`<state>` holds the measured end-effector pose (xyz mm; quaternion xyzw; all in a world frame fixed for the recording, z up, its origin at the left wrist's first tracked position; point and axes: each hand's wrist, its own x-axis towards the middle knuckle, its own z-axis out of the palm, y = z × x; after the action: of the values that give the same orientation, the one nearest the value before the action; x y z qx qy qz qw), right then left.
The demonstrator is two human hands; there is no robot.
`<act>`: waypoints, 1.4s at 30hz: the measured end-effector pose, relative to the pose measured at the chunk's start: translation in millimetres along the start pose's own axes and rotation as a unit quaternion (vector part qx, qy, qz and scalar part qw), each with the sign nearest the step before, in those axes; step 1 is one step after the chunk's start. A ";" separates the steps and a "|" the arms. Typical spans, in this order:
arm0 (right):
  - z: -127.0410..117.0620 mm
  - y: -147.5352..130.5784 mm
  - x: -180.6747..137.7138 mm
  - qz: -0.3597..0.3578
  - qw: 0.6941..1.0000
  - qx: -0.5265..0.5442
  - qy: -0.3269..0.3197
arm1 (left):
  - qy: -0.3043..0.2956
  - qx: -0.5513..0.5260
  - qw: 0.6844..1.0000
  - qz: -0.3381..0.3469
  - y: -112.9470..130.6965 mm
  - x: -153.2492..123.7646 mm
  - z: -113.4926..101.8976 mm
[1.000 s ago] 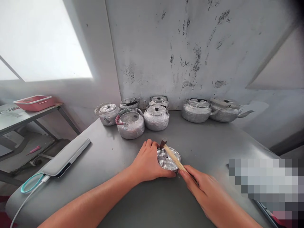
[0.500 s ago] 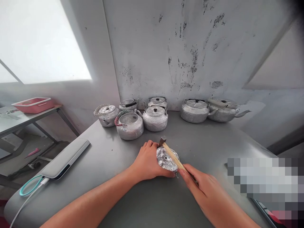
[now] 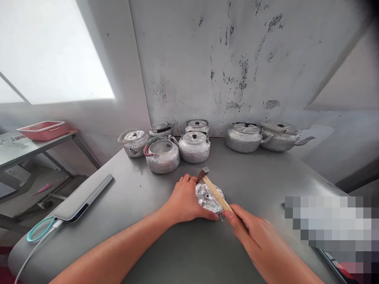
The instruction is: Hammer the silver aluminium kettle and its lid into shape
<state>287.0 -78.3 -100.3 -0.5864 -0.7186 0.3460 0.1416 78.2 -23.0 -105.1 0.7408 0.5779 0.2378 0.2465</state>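
My left hand (image 3: 184,201) curls around a small hammered metal lid (image 3: 207,197) lying on the grey table (image 3: 142,197), fingers wrapped on its left rim. My right hand (image 3: 251,232) grips the wooden handle of a small hammer (image 3: 214,191). The hammer's dark head (image 3: 203,173) hovers just above the lid's far edge. A lidless silver kettle (image 3: 162,154) with a red-wound handle stands right behind my left hand.
Several more silver kettles (image 3: 194,146) line the back wall, two of them (image 3: 245,137) at the right. A grey flat device (image 3: 83,195) with a teal cable (image 3: 37,230) lies at the table's left edge. A side table bears a pink tray (image 3: 43,129). A blurred patch covers the right.
The hammer head has risen slightly off the lid. Both hands stay in the same grip and place.
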 end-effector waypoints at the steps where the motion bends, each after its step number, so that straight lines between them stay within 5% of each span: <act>1: 0.0 0.1 0.2 -0.003 1.000 -0.005 0.000 | 0.000 -0.002 1.000 -0.001 0.2 0.2 -0.3; 42: -1.7 3.0 0.0 0.022 1.000 -0.008 -0.010 | -0.009 -0.020 1.000 0.002 -2.7 0.4 -1.8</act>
<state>290.3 -77.6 -101.1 -0.6001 -0.7096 0.3486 0.1221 75.1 -21.9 -105.4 0.7388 0.5697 0.2430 0.2657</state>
